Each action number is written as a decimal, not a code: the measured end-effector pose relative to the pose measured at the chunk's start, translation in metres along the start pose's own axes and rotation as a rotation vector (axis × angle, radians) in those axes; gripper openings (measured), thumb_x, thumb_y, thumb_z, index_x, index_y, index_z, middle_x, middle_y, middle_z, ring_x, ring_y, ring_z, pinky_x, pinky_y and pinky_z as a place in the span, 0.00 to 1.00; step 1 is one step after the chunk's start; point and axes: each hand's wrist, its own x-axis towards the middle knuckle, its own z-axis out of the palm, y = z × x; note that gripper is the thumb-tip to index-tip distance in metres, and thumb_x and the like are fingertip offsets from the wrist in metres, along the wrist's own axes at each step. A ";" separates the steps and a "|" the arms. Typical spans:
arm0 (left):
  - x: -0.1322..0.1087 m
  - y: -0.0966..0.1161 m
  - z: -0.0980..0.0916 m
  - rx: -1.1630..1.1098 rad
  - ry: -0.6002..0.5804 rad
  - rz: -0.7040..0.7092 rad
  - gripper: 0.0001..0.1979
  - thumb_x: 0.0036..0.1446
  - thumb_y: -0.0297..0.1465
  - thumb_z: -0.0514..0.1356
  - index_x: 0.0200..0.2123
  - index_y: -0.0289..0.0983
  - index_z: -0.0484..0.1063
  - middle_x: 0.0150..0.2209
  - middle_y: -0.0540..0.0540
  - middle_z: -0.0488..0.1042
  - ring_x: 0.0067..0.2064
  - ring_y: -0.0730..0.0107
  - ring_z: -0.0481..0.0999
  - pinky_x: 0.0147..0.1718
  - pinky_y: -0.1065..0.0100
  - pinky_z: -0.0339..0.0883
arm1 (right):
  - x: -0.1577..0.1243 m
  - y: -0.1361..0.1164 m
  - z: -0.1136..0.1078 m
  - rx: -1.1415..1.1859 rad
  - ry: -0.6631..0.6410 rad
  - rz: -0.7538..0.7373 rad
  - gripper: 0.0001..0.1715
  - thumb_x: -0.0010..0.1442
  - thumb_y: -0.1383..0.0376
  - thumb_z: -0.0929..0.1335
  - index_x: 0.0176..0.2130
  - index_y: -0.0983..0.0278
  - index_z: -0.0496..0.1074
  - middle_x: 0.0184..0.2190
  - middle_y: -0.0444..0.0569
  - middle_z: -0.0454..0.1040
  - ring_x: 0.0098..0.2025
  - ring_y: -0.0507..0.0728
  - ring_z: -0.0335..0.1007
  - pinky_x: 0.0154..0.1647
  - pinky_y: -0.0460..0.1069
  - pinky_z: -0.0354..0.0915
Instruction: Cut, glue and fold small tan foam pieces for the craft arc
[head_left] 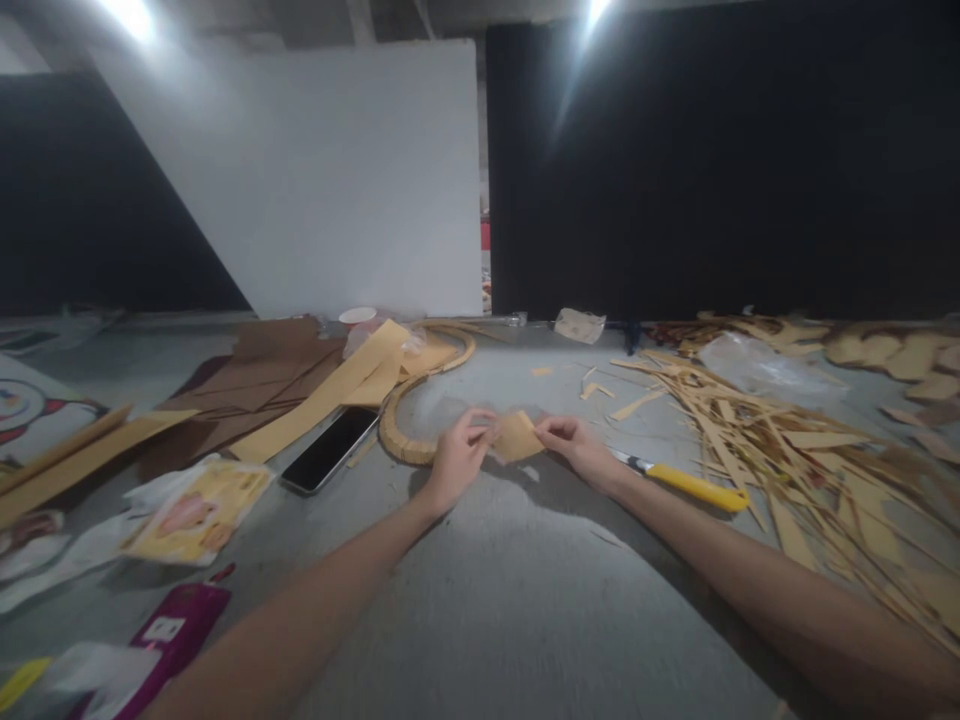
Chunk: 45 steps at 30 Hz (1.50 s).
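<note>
Between my two hands is a small tan piece of veneer-like sheet (pixel 519 437), held just above the grey tabletop (pixel 480 600). My left hand (pixel 461 455) pinches its left edge, and my right hand (pixel 577 448) grips its right edge between thumb and fingers. Behind my left hand lies a curved, S-shaped strip (pixel 401 445) faced with tan segments; my hand hides one end of it. A yellow-handled utility knife (pixel 694 487) rests beside my right forearm, its front end partly hidden by that arm.
A black phone (pixel 331 450), long tan strips (pixel 322 400) and brown sheets (pixel 262 365) lie to the left. Nearer are a yellow tissue pack (pixel 199 510) and a purple object (pixel 180 620). Thin offcuts (pixel 795 460) are heaped at right by a clear plastic bag (pixel 765 365).
</note>
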 end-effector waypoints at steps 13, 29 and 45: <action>-0.006 0.007 0.006 0.309 0.256 0.291 0.18 0.75 0.33 0.53 0.64 0.41 0.68 0.68 0.35 0.68 0.70 0.53 0.69 0.68 0.49 0.65 | -0.001 -0.004 0.003 -0.018 0.233 -0.065 0.27 0.63 0.40 0.72 0.36 0.60 0.76 0.26 0.45 0.75 0.30 0.56 0.71 0.37 0.51 0.67; -0.006 0.006 0.019 -0.350 -0.143 -0.198 0.31 0.61 0.59 0.66 0.49 0.38 0.68 0.34 0.47 0.81 0.28 0.68 0.77 0.28 0.69 0.67 | -0.018 -0.009 0.003 -0.097 -0.201 -0.327 0.22 0.73 0.53 0.69 0.62 0.56 0.69 0.44 0.50 0.80 0.41 0.57 0.78 0.45 0.52 0.73; -0.012 0.023 0.019 -0.230 -0.313 -0.166 0.25 0.69 0.57 0.58 0.44 0.39 0.67 0.29 0.48 0.79 0.28 0.67 0.75 0.32 0.66 0.67 | -0.009 -0.012 0.005 -0.172 -0.110 -0.240 0.20 0.68 0.48 0.74 0.40 0.61 0.84 0.38 0.51 0.83 0.40 0.58 0.79 0.44 0.53 0.72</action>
